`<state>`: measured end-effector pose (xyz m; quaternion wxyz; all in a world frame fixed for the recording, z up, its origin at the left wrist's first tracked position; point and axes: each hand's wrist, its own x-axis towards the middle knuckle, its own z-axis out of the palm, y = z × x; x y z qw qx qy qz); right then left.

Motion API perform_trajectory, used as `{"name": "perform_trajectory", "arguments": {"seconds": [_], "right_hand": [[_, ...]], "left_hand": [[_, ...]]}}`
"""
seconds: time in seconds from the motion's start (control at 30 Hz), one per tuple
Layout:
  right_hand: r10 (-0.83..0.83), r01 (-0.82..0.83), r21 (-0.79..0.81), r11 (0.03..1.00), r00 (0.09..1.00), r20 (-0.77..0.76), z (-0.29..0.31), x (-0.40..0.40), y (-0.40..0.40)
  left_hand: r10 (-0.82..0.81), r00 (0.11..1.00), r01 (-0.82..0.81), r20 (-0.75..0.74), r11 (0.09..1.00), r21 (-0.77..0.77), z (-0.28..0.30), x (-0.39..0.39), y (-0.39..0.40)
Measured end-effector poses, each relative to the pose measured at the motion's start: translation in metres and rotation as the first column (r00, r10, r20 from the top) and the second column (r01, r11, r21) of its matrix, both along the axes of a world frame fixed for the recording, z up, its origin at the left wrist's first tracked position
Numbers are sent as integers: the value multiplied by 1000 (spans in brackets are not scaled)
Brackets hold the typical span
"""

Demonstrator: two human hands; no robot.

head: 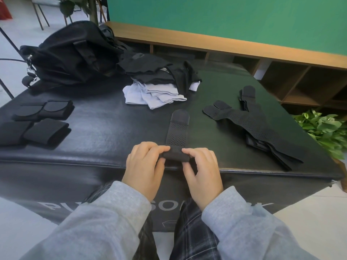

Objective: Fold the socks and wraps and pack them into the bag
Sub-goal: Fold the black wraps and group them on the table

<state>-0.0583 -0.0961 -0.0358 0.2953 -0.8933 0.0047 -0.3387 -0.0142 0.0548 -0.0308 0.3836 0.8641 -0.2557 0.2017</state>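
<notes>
Fingertips of both hands pinch the rolled near end of a black perforated wrap (177, 136) at the front edge of the black padded block (105, 128). The left hand (144, 166) has its fingers curled over the roll from the nine o'clock side, thumb tucked against its end. The right hand (203, 172) mirrors it from three o'clock, forefinger on top of the roll and thumb below. Both wrists come out of grey sleeves.

From the roll, the unrolled part of the wrap runs flat toward twelve o'clock and ends in a plain rounded tab.

At about two o'clock from the hands lies a loose heap of unfolded black wraps (251, 124), perforated, with several tabbed ends fanned toward the far side and the bulk trailing to the block's right edge.

At twelve o'clock, farther back, sits a mixed pile: pale lilac-white socks (150, 94) at the near side, with black garments (159, 72) stacked on and behind them.

At ten o'clock, near the left edge, four folded black wraps (41, 121) lie in a group, two nearer and two behind, just beside one another.

At eleven o'clock, on the far left corner, a black bag (71, 53) slumps, its metal clips hanging on the left side and touching the clothing pile's far edge.

A wooden shelf unit (281, 72) stands beyond against a green wall, and a leafy plant (326, 128) shows at three o'clock.
</notes>
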Motion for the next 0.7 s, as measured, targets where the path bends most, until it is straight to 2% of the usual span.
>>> {"name": "perform_trajectory", "arguments": {"seconds": [0.1, 0.2, 0.3, 0.37, 0.43, 0.57, 0.7], "right_hand": [[3, -3, 11, 1000, 1000, 28, 5, -3, 1], [58, -57, 58, 997, 998, -9, 9, -5, 3], [60, -39, 190, 981, 993, -106, 15, -8, 6], [44, -6, 293, 956, 992, -122, 15, -11, 7], [22, 19, 324, 946, 992, -123, 16, -13, 8], [2, 22, 201, 979, 993, -118, 14, -12, 7], [-12, 26, 127, 992, 994, -108, 10, -7, 5]], "left_hand": [[-10, 1000, 9, -27, 1000, -22, 3, -1, 0], [-24, 998, 21, -57, 999, -44, 7, -3, 0], [-7, 992, -2, -128, 998, -70, 13, -7, -1], [-6, 983, -11, -185, 996, -91, 16, -9, -1], [-14, 976, -14, -215, 992, -128, 16, -9, -1], [3, 976, -33, -220, 990, -135, 17, -10, -1], [49, 984, -46, -174, 999, 18, 18, -9, -1]]}}
